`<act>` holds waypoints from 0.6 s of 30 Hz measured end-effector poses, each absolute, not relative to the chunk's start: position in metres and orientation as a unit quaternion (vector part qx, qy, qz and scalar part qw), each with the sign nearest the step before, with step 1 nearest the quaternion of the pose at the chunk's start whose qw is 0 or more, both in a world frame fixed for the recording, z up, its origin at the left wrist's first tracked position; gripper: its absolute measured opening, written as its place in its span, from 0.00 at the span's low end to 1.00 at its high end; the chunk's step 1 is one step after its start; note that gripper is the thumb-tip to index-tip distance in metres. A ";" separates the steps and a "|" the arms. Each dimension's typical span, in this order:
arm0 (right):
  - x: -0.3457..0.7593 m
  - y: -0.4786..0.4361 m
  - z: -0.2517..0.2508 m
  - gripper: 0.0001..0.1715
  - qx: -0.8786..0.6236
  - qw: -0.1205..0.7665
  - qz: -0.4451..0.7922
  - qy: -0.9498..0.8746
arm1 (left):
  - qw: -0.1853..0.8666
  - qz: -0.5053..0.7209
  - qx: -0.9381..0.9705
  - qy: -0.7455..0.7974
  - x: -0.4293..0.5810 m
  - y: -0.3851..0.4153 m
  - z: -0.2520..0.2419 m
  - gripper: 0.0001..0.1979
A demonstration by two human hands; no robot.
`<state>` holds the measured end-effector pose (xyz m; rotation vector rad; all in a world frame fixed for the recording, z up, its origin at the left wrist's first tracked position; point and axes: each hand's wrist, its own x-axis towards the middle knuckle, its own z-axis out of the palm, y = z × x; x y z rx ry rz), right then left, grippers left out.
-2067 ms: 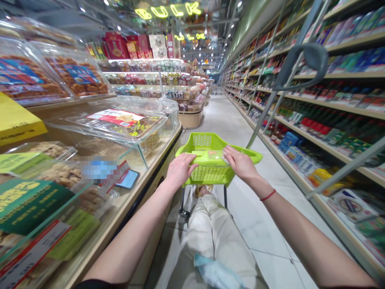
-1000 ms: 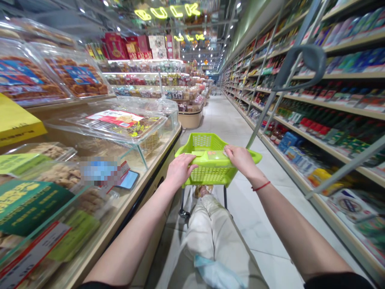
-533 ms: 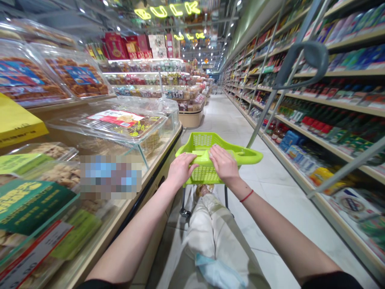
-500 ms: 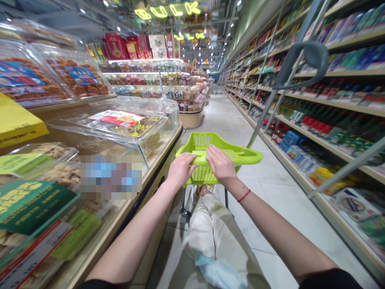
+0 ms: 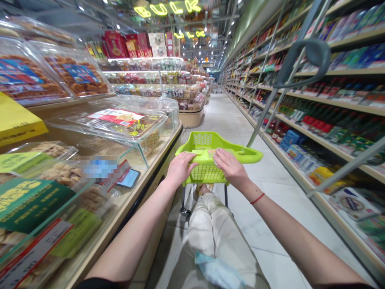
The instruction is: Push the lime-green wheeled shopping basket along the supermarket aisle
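At far left, a yellow carton (image 5: 18, 118) sits beside clear plastic bulk bins of golden pastries (image 5: 75, 76) on a glass-sided display counter (image 5: 141, 204). A green-labelled tub (image 5: 30, 204) stands nearer the camera, and a pixelated patch (image 5: 100, 168) lies just beside a small blue-screened device (image 5: 129, 178). Beyond the counter rises a tiered island display (image 5: 147, 76), under a yellow neon "BULK" sign (image 5: 167, 8).

The left hand (image 5: 180, 170) is curled closed over the left end of the top rim of a lime-green plastic shopping basket (image 5: 204, 174), gripping it, and sits near the counter's edge without touching it. The basket stands on a metal wheeled frame (image 5: 183, 200), directly ahead of the person's cream trousers (image 5: 216, 233), with a pale blue cloth (image 5: 218, 273) lying low on them. The right hand (image 5: 230, 168) lies over the basket's top crosspiece, fingers spread and slightly bent. Whether it grips or only rests there, I cannot tell. A red string bracelet (image 5: 258, 198) circles the right wrist.

To the right, a grey loop handle (image 5: 303, 56) tops the trolley's slanted pole (image 5: 264, 112), in front of long shelves of packaged groceries (image 5: 331, 100) running beside a pale tiled floor (image 5: 270, 245).
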<state>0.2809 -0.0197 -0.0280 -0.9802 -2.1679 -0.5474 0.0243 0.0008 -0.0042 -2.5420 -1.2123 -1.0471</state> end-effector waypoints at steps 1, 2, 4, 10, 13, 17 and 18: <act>0.292 -0.022 -0.031 0.23 -0.391 0.353 -0.209 -0.824 | 0.065 -0.348 -0.844 -0.403 0.024 0.001 -0.004 0.15; 0.304 -0.024 -0.033 0.23 -0.409 0.364 -0.205 -0.811 | 0.062 -0.349 -0.844 -0.404 0.024 0.001 -0.004 0.15; 0.326 -0.027 -0.038 0.23 -0.446 0.388 -0.196 -0.783 | 0.057 -0.351 -0.843 -0.404 0.024 0.000 -0.003 0.15; 0.352 -0.032 -0.046 0.23 -0.520 0.445 -0.199 -0.701 | 0.049 -0.358 -0.843 -0.398 0.026 0.001 -0.004 0.15; 0.333 -0.032 -0.043 0.24 -0.518 0.474 -0.196 -0.684 | 0.045 -0.361 -0.845 -0.392 0.026 0.002 -0.005 0.14; 0.285 -0.029 -0.032 0.24 -0.488 0.480 -0.179 -0.707 | 0.042 -0.364 -0.847 -0.386 0.026 0.003 -0.006 0.14; 0.271 -0.028 -0.029 0.24 -0.482 0.469 -0.176 -0.719 | 0.042 -0.364 -0.847 -0.384 0.026 0.003 -0.006 0.14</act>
